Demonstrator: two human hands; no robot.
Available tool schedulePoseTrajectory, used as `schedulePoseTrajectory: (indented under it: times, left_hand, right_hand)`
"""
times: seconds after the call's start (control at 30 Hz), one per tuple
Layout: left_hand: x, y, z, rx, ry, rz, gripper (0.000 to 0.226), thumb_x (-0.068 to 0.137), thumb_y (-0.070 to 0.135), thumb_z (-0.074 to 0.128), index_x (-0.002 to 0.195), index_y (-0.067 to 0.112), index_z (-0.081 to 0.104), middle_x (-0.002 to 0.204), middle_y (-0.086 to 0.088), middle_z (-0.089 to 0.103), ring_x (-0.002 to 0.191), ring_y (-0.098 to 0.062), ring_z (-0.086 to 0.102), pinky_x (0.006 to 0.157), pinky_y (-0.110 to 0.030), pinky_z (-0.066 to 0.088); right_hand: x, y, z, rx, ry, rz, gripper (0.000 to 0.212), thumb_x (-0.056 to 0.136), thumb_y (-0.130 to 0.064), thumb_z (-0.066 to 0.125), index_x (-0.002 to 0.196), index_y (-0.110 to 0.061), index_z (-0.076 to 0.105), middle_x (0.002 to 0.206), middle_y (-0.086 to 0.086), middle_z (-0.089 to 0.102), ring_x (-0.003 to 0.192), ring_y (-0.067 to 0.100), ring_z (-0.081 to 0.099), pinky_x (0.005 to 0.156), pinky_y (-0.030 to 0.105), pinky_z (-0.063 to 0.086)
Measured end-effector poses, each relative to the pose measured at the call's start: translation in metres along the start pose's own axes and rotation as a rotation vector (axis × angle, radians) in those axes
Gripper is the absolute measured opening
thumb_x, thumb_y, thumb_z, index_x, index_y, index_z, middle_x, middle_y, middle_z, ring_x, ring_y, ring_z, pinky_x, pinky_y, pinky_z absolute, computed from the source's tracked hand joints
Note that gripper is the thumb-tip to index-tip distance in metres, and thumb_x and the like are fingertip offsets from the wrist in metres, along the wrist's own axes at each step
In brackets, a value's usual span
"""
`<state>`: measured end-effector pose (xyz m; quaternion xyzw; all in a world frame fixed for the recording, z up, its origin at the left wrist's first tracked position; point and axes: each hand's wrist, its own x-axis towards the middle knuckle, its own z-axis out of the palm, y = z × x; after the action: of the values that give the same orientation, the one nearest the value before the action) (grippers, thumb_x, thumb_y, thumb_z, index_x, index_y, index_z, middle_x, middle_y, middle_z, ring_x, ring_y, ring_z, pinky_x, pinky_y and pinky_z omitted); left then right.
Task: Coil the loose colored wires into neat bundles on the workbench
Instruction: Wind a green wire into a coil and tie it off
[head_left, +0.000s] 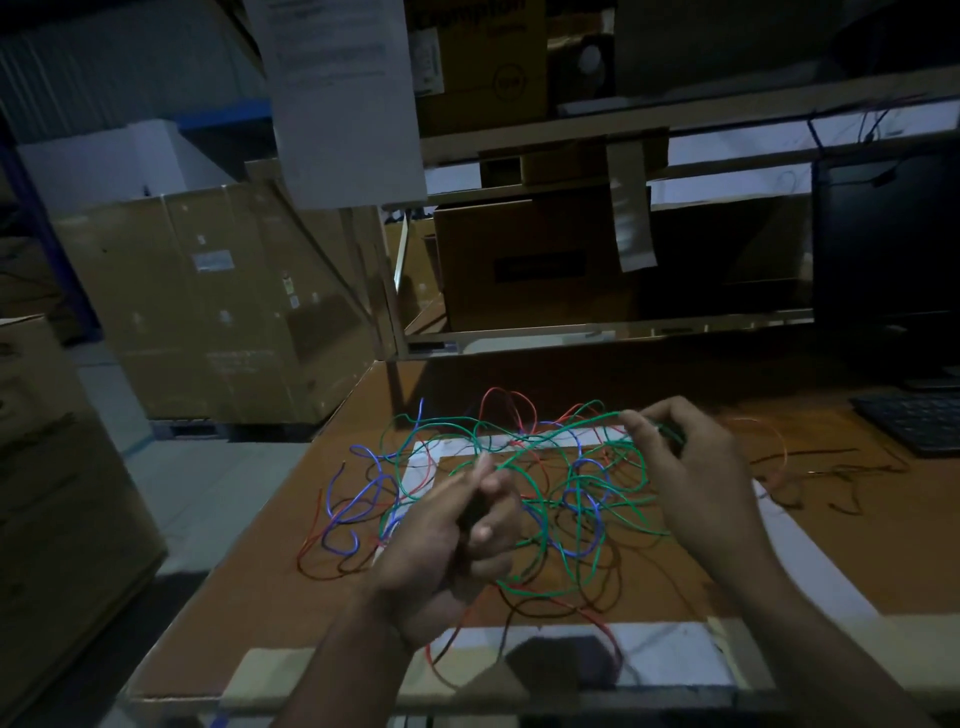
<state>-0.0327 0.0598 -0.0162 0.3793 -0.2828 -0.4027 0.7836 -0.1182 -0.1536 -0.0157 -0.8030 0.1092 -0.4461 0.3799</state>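
On the brown bench (270, 566), head view: a loose tangle of colored wires (519, 499) spreads across the middle — green, blue, red and dark strands looping over each other, partly over a white sheet (670, 654) lying flat on the surface. None of it coiled yet. Left hand (457, 540) raised over the near side of the tangle, fingers curled, thumb and fingertips pinching a green wire (561, 441). That strand runs taut up and right to the right hand (691, 478), whose fingers are curled round its other stretch at the far right edge of the pile. A few thin red and dark strands (810, 467) lie apart to the right. Keyboard (919, 421) at the far right edge, dark monitor (888, 244) behind it. Cardboard boxes (208, 306) stacked left, beside the bench; more on shelves behind. Light dim; fine detail hard to tell.
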Motion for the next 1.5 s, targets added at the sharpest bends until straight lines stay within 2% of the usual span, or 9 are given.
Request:
schedulePoseTrajectory:
  times: [0.2, 0.33, 0.4, 0.53, 0.73, 0.87, 1.0, 1.27, 1.5]
  left_hand:
    - [-0.001, 0.013, 0.006, -0.334, -0.113, 0.139, 0.038, 0.109, 0.026, 0.043, 0.134, 0.003, 0.061, 0.068, 0.008, 0.031, 0.054, -0.007, 0.021, 0.048, -0.023, 0.022]
    - [0.001, 0.018, 0.006, -0.432, 0.043, 0.312, 0.022, 0.097, 0.017, 0.064, 0.118, 0.011, 0.067, 0.077, 0.011, 0.054, 0.057, -0.001, 0.045, 0.05, -0.014, 0.04]
    - [0.003, 0.019, 0.006, -0.492, 0.092, 0.382, 0.023, 0.092, 0.016, 0.075, 0.114, 0.013, 0.071, 0.1, 0.004, 0.073, 0.081, -0.006, 0.069, 0.07, -0.014, 0.056]
    - [0.007, 0.019, 0.016, -0.378, 0.197, 0.511, 0.028, 0.109, 0.019, 0.034, 0.103, 0.011, 0.061, 0.138, -0.02, 0.065, 0.13, -0.032, 0.062, 0.111, -0.047, 0.045]
    - [0.015, 0.009, 0.008, 0.069, 0.266, 0.556, 0.03, 0.111, 0.015, 0.026, 0.1, 0.009, 0.053, 0.135, -0.022, 0.066, 0.136, -0.027, 0.057, 0.121, -0.045, 0.034]
    - [0.018, -0.014, -0.009, 0.877, 0.362, 0.523, 0.034, 0.113, 0.022, 0.034, 0.104, 0.006, 0.063, 0.113, -0.008, 0.077, 0.123, -0.019, 0.065, 0.11, -0.041, 0.044]
    - [0.012, -0.025, -0.007, 1.012, 0.307, 0.414, 0.034, 0.108, 0.033, 0.04, 0.104, 0.023, 0.072, 0.068, -0.005, 0.062, 0.059, -0.018, 0.059, 0.059, -0.031, 0.05]
    - [-0.009, -0.008, 0.016, 0.249, 0.048, 0.2, 0.036, 0.102, 0.028, 0.047, 0.111, 0.006, 0.074, 0.064, 0.005, 0.019, 0.043, -0.003, 0.015, 0.042, -0.019, 0.016]
    - [-0.012, 0.017, 0.002, -0.279, -0.149, 0.285, 0.038, 0.113, 0.026, 0.026, 0.11, 0.012, 0.061, 0.102, -0.002, 0.069, 0.046, -0.005, 0.027, 0.047, -0.021, 0.024]
  right_hand:
    - [-0.029, 0.005, 0.017, 0.0, -0.168, -0.018, 0.034, 0.092, -0.056, 0.045, 0.079, -0.026, 0.056, 0.064, 0.002, 0.057, 0.059, 0.013, 0.051, 0.052, 0.031, 0.038]
    - [-0.042, 0.002, 0.017, 0.392, -0.326, 0.212, 0.031, 0.09, -0.049, 0.054, 0.086, -0.019, 0.061, 0.057, -0.005, 0.04, 0.047, 0.01, 0.033, 0.042, 0.024, 0.028]
    - [-0.047, 0.001, 0.017, 0.477, -0.321, 0.239, 0.026, 0.09, -0.049, 0.054, 0.084, -0.025, 0.061, 0.057, -0.006, 0.037, 0.049, 0.011, 0.032, 0.043, 0.024, 0.027]
    - [-0.057, 0.011, 0.021, 0.193, -0.292, 0.005, 0.019, 0.096, -0.051, 0.047, 0.091, -0.035, 0.057, 0.073, -0.005, 0.056, 0.063, 0.007, 0.05, 0.056, 0.028, 0.041]
    - [-0.068, 0.007, 0.024, -0.329, -0.398, -0.43, 0.023, 0.095, -0.054, 0.047, 0.105, -0.037, 0.06, 0.085, -0.018, 0.066, 0.073, 0.005, 0.064, 0.057, 0.028, 0.054]
    - [-0.066, -0.011, 0.015, -0.113, -0.434, -0.41, 0.021, 0.098, -0.054, 0.046, 0.114, -0.042, 0.056, 0.096, -0.025, 0.061, 0.082, -0.004, 0.059, 0.065, 0.02, 0.05]
    - [-0.043, -0.019, 0.012, -0.084, -0.289, -0.451, 0.022, 0.1, -0.058, 0.039, 0.103, -0.042, 0.055, 0.089, -0.019, 0.051, 0.079, 0.0, 0.054, 0.065, 0.024, 0.047]
    - [0.007, -0.016, 0.013, -0.074, -0.2, -0.408, 0.051, 0.09, -0.075, 0.044, 0.079, -0.026, 0.051, 0.072, -0.008, 0.048, 0.065, 0.009, 0.047, 0.053, 0.021, 0.036]
    - [-0.001, 0.014, 0.03, 0.021, -0.399, -0.231, 0.046, 0.096, -0.065, 0.04, 0.079, -0.024, 0.049, 0.064, 0.0, 0.047, 0.057, 0.01, 0.044, 0.053, 0.024, 0.033]
